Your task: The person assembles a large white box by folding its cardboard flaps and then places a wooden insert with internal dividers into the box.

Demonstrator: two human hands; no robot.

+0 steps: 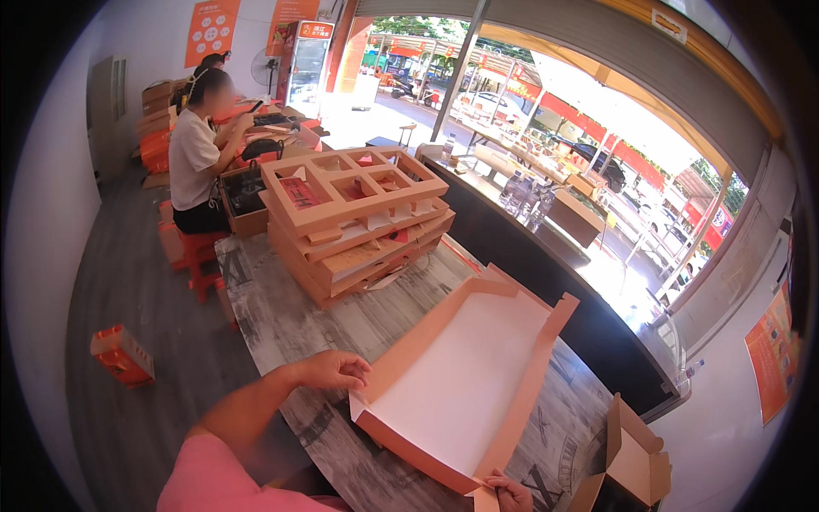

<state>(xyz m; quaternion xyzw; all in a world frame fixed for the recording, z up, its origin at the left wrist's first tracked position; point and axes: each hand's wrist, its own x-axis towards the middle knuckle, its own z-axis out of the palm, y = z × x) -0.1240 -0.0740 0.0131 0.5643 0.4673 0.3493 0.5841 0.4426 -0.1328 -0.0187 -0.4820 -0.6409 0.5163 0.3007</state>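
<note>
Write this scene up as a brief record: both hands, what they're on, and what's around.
Left hand: fingers curled at the box's near left corner; firmness of grip unclear
Right hand: at a flap on the box's near right corner, partly cut off by the picture edge
Box: long, shallow, open-topped, white inside
Table: grey, wood-look, under the box
Stack: cardboard trays beyond the box, the top one with cut-out openings
Lower right: small open carton
Co-worker: seated on a red stool
</note>
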